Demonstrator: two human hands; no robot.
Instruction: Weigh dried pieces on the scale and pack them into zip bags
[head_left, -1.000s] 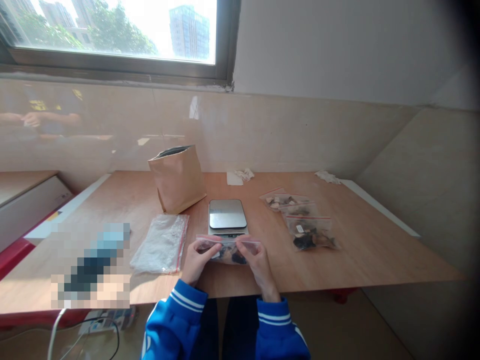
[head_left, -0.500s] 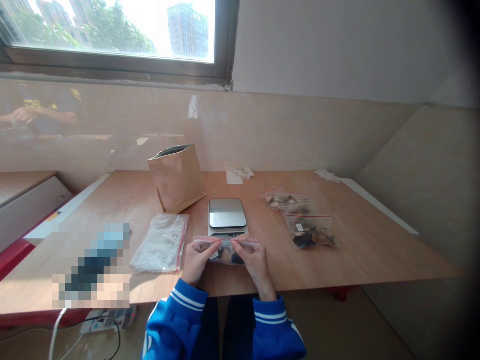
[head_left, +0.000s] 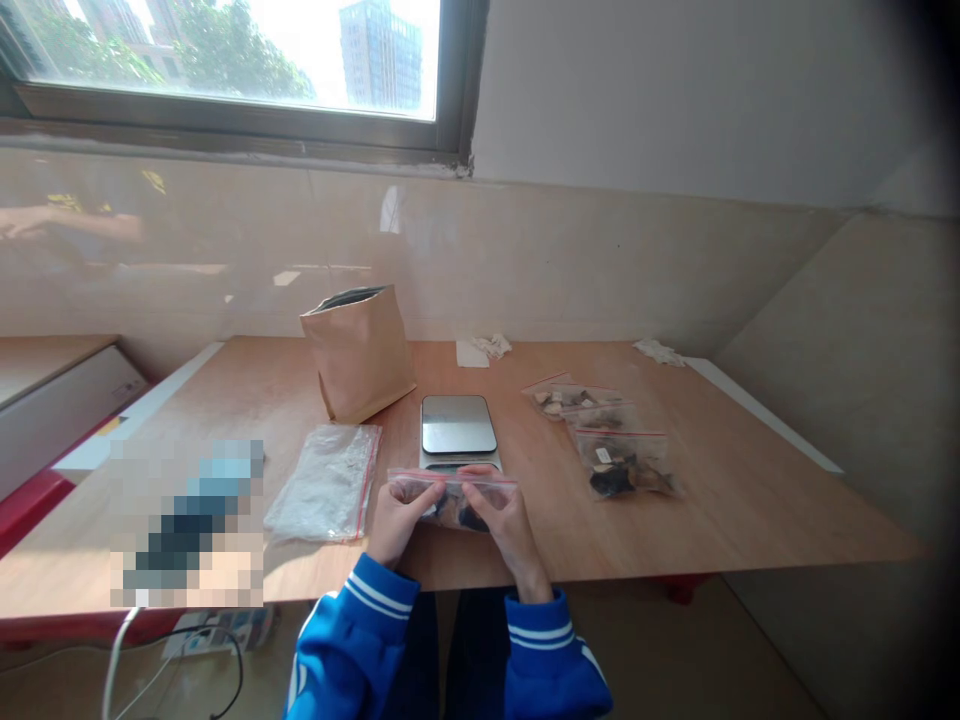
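Between my two hands is a clear zip bag (head_left: 450, 512) with a red strip along its top and dark and tan pieces inside. My left hand (head_left: 401, 515) pinches the top edge on the left, thumb pointing inward. On the right part of the same edge, my right hand (head_left: 501, 510) pinches with thumb and fingers. Directly behind the bag stands a kitchen scale (head_left: 459, 425) with a bare silver plate; its front panel is partly hidden by the bag and fingers.
Left of the scale lies a stack of flat clear zip bags (head_left: 326, 485), with an open brown paper pouch (head_left: 360, 355) upright behind it. Several filled zip bags (head_left: 626, 470) lie to the right. Crumpled tissue (head_left: 491, 346) sits by the wall. A blurred-out patch (head_left: 191, 520) covers the left front.
The view has shifted slightly. Both hands keep their pinch on the bag's top edge, with the fingers moved only a little.
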